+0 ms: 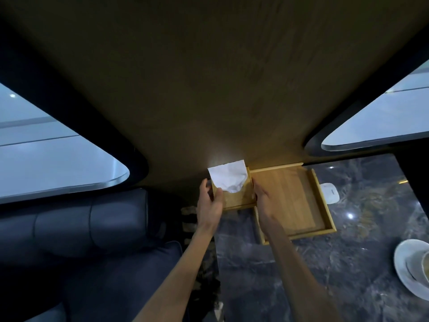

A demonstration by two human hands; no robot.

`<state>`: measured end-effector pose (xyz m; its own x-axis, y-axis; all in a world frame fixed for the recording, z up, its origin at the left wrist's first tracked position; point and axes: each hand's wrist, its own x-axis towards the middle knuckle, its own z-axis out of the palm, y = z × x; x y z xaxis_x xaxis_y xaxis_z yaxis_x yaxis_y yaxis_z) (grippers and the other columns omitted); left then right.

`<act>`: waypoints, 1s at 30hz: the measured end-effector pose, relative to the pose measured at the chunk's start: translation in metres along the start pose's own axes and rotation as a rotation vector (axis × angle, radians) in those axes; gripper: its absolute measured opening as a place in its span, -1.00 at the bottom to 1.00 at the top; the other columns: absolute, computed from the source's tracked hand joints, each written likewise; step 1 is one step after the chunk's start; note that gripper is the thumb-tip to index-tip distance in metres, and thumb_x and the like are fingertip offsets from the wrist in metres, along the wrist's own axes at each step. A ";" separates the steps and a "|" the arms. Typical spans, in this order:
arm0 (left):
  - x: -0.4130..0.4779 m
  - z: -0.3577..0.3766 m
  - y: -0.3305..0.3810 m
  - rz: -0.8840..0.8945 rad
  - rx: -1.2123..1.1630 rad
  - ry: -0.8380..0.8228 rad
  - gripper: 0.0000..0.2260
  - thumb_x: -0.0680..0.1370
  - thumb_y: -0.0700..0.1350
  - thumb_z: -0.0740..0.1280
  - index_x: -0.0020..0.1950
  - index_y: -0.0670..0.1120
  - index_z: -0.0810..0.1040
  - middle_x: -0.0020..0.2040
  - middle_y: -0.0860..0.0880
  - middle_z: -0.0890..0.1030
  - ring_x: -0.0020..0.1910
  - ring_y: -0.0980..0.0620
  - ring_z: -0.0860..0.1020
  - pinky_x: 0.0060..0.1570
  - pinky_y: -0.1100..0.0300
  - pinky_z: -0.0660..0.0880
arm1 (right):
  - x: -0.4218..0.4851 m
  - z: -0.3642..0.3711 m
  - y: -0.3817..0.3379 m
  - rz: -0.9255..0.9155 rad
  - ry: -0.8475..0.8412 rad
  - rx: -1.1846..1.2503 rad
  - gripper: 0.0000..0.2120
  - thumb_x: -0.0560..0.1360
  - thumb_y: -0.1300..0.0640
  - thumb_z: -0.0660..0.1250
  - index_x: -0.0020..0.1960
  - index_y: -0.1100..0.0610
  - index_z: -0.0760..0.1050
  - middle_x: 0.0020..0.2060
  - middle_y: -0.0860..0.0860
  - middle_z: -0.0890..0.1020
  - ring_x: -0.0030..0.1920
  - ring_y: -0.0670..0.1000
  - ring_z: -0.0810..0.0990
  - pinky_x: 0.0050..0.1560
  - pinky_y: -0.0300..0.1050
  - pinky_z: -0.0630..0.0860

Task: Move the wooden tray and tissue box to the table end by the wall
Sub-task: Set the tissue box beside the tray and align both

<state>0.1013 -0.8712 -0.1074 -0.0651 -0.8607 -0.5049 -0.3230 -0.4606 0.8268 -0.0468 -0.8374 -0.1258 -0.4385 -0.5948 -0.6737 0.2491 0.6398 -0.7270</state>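
A: What lies at the near edge of the table [348, 287]?

B: A cup and saucer [413, 268] at the near right edge, well apart from the work. Leave it alone; it is clear of both arms.

A: State of the hands?

B: Both are on the box [234, 194]. The left hand [210, 205] presses its left side, fingers [204, 185] curled around the far left corner and thumb lying on the lid. The right hand [264, 203] lies flat against the right side, which faces the tray [294, 201]. Neither hand is closed around it; together they clamp the box from two sides. Whether the box is lifted or resting cannot be told.

A: Where are the task items?

B: Both are at the far end of the table, by the wall [209, 89]. The tray's far rim touches or nearly touches the wall. The box sits at the far left corner, just beside the tray's left rim, its near right corner seeming to overlap that rim.

A: How should the step be finished?

B: In my judgement, placement is nearly done. Keep the squeeze even, hold the box level, and seat it square to the wall and clear of the tray rim. Do not crush the tissue [228, 180] standing from the slot. Release both hands together. A small white device [329, 192] lies just beyond the tray's right rim; no contact is needed.
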 end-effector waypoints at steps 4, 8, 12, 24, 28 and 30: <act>0.008 -0.015 -0.002 -0.112 -0.187 -0.025 -0.60 0.63 -0.05 0.19 0.46 -0.05 0.27 0.42 -0.11 0.42 0.35 -0.03 0.43 0.34 -0.02 0.42 | -0.015 -0.009 0.010 0.004 0.206 0.156 -0.38 0.43 -0.34 0.27 0.36 0.00 0.45 0.28 -0.07 0.52 0.30 0.01 0.45 0.43 0.08 0.28; 0.009 -0.015 0.003 -0.169 -0.155 -0.104 -0.54 0.62 -0.08 0.21 0.50 -0.05 0.19 0.37 -0.01 0.40 0.33 0.01 0.40 0.30 0.04 0.41 | -0.037 -0.038 0.037 0.036 0.818 -0.004 -0.60 0.56 0.14 0.27 0.38 0.16 0.36 0.26 0.18 0.49 0.26 0.19 0.44 0.22 0.06 0.36; 0.007 -0.009 0.001 -0.260 -0.216 -0.203 -0.56 0.64 -0.02 0.16 0.51 0.03 0.18 0.38 -0.03 0.46 0.26 -0.02 0.49 0.18 -0.03 0.51 | -0.029 -0.066 0.076 0.332 0.841 -0.019 -0.25 0.48 0.02 0.37 0.53 0.13 0.07 0.36 0.37 0.25 0.32 0.40 0.28 0.33 0.19 0.27; 0.002 -0.002 -0.001 -0.153 -0.126 -0.180 -0.61 0.63 -0.15 0.20 0.48 -0.06 0.31 0.31 -0.11 0.50 0.27 -0.10 0.50 0.13 -0.06 0.59 | -0.018 -0.100 0.112 0.104 0.474 0.368 -0.56 0.48 0.29 0.34 0.35 0.17 0.40 0.15 0.26 0.58 0.08 0.19 0.58 -0.06 0.06 0.62; 0.001 -0.013 -0.008 -0.122 -0.076 -0.246 -0.48 0.60 -0.10 0.27 0.53 0.03 0.19 0.38 -0.11 0.46 0.29 -0.06 0.49 0.20 -0.06 0.55 | -0.032 -0.085 0.105 -0.164 0.630 -0.387 -0.24 0.44 0.15 0.43 0.50 0.29 0.13 0.40 0.41 0.26 0.39 0.35 0.26 0.42 0.27 0.27; -0.005 -0.016 -0.013 -0.086 0.000 -0.278 -0.36 0.54 -0.02 0.35 0.54 0.13 0.11 0.41 -0.04 0.44 0.33 -0.02 0.45 0.30 -0.08 0.48 | -0.040 -0.068 0.085 -0.448 0.547 -0.808 -0.24 0.48 0.11 0.40 0.51 0.30 0.08 0.47 0.36 0.23 0.46 0.37 0.20 0.40 0.32 0.27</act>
<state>0.1207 -0.8644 -0.1114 -0.2935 -0.7263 -0.6215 -0.3382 -0.5292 0.7782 -0.0668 -0.7260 -0.1520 -0.7251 -0.6850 -0.0709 -0.5877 0.6691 -0.4548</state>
